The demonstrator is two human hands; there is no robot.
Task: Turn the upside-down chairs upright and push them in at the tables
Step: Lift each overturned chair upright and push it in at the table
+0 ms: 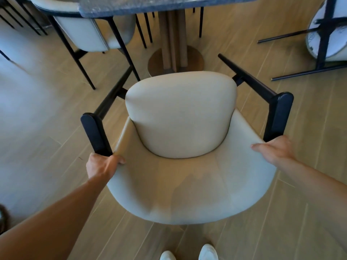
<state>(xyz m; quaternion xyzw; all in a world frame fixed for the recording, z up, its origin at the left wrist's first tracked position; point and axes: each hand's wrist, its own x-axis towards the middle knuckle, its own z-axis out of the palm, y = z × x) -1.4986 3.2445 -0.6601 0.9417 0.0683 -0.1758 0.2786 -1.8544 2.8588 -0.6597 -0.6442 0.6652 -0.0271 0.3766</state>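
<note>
A cream upholstered chair (180, 117) with black arms stands upright right in front of me, its seat facing a dark stone-topped table (150, 5). My left hand (102, 166) grips the left end of the curved backrest beside the black arm post. My right hand (275, 150) grips the right end of the backrest, thumb on the inner face. The chair's front sits just short of the table's wooden pedestal base (174, 61). At the far right another cream chair (326, 38) lies tipped over with its black legs sticking out sideways.
A second upright cream chair (93, 32) stands at the table's left side. More black chair legs show under the table and at the top left. Wood-look floor surrounds me; my white shoes (189, 254) are at the bottom edge.
</note>
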